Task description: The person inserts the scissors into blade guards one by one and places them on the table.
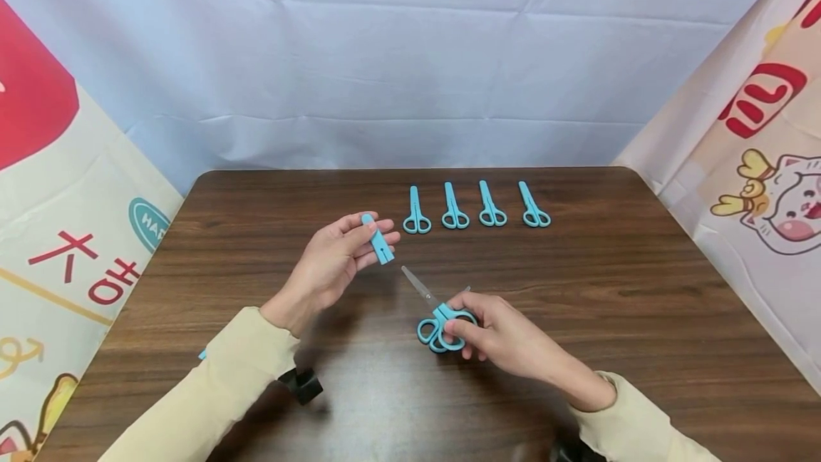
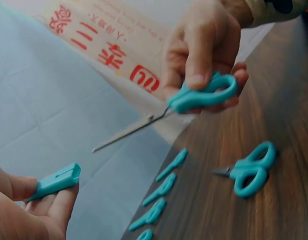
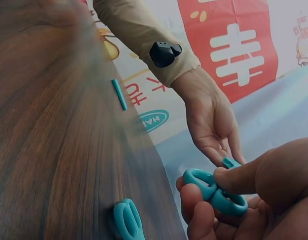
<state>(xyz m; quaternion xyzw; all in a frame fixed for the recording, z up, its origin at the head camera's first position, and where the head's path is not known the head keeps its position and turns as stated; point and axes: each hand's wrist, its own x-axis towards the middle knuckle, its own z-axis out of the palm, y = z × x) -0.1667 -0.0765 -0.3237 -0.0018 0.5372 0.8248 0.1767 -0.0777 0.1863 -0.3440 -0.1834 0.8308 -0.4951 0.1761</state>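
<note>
My left hand (image 1: 327,262) pinches a light-blue scissors sheath (image 1: 380,242) between thumb and fingers, its slotted opening toward the right hand. Thumb and fingers of my right hand (image 1: 509,337) grip the blue handles of a pair of scissors (image 2: 208,95). Their bare metal blades look closed together and point up and left, with the tip a short way from the sheath. On the table below that hand lies a second pair of unsheathed scissors (image 2: 252,171); in the head view the hand partly hides it.
Several sheathed blue scissors (image 1: 455,209) stand in a row near the back of the brown wooden table (image 1: 288,198). Another slim blue piece, probably a sheath (image 3: 120,95), lies at the table's left side, mostly behind the left sleeve in the head view. Fabric curtains (image 1: 410,63) enclose the table.
</note>
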